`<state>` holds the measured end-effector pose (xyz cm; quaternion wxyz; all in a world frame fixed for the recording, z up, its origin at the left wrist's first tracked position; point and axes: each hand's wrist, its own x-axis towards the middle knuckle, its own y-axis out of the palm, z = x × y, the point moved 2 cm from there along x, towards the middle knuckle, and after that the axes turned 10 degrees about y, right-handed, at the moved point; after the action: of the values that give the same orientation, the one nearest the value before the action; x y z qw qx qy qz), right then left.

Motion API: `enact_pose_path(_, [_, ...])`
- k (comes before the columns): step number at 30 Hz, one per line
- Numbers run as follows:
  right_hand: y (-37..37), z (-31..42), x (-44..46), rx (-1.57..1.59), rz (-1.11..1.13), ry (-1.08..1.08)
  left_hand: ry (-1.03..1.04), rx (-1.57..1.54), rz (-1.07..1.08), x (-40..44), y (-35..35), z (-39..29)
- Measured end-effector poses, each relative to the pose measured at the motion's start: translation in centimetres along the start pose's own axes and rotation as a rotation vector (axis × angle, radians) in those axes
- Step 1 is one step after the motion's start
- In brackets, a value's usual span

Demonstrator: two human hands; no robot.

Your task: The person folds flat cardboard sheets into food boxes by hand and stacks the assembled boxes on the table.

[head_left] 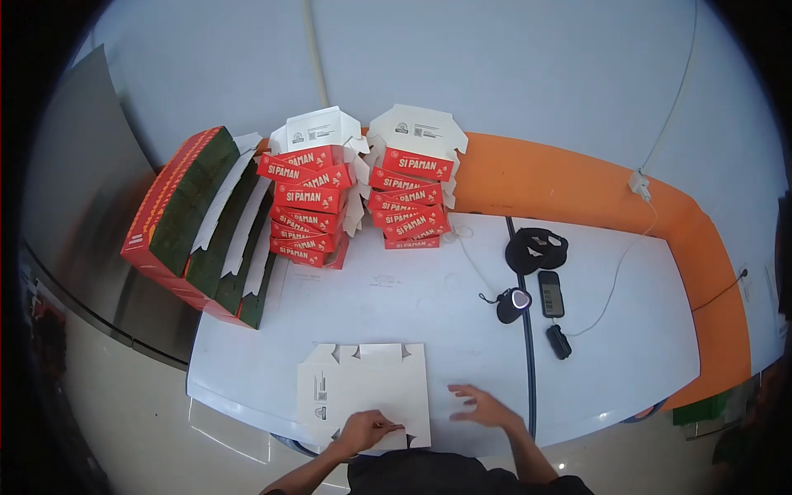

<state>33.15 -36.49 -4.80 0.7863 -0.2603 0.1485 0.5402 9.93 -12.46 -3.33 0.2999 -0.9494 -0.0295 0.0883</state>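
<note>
A flat, unfolded cardboard box lies pale side up at the near edge of the table, with small printing on its left part. My left hand is closed at the box's near edge, its fingers pinched on a flap there. My right hand hovers just to the right of the box, fingers apart, holding nothing.
Two stacks of folded red boxes, the left stack and the right stack, stand at the back. Large red-and-green cartons are at left. A black cap, speaker, phone and cabled black device lie right.
</note>
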Motion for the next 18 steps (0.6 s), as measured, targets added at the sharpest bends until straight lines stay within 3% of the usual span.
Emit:
enact_pose_path(3, [3.9,1.6,-3.7,-0.396,-0.158,-0.126,-0.273,-0.252,0.222,1.4,-3.0,-1.2])
enact_pose_path(6, [6.0,1.6,-3.4,-0.308,-0.324,-0.298,-0.065,-0.391,0.019,2.3,-3.8,1.7])
enact_pose_path(9, [7.0,2.2,-1.4,0.067,-0.381,-0.433,-0.122,-0.406,-0.060,1.9,-6.5,-2.3])
enact_pose_path(12, [6.5,7.3,-0.9,0.103,-0.392,-0.579,0.042,-0.371,-0.249,1.2,-7.7,-4.0])
enact_pose_path(15, [7.1,6.7,2.0,-0.011,-0.454,-0.721,0.034,-0.388,-0.351,0.3,-8.2,-4.0])
enact_pose_path(18, [7.6,8.5,3.3,-0.101,-0.369,-0.824,0.062,-0.381,-0.420,-0.4,-7.1,-3.6])
